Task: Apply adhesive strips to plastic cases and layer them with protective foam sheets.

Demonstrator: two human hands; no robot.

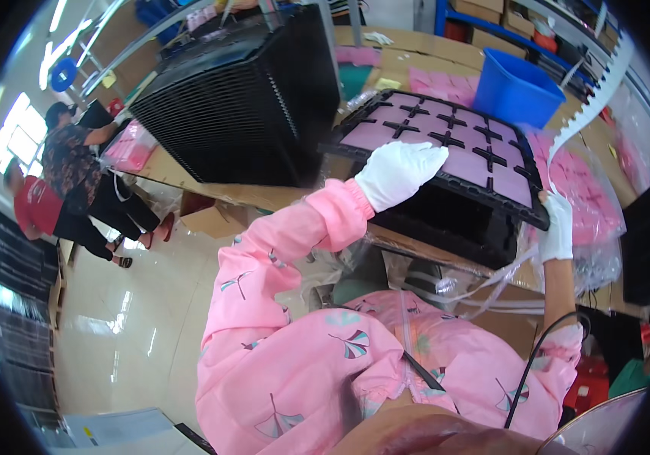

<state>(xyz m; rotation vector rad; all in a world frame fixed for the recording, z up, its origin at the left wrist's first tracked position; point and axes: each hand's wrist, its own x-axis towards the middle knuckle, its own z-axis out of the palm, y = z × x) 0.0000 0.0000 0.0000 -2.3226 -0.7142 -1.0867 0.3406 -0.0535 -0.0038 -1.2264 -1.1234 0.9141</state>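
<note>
A black tray (531, 195) with flat pink-purple pieces (465, 164) in its compartments lies before me, with black cross-shaped dividers between them. It rests on a black box-like base or stack (454, 224). My left hand (399, 174), in a white glove, lies over the tray's near left part, its fingers stretched out side by side. Whether it presses on the pieces I cannot tell. At the near right corner of the tray, my right hand (557, 225), also gloved, grips the rim. Its fingertips are partly hidden.
A tall stack of black trays (256, 106) stands left on the table. Behind the tray is a blue bin (518, 87). Bagged pink pieces (579, 186) lie to the right, under a white toothed strip (594, 110). Two people (82, 167) are at the far left.
</note>
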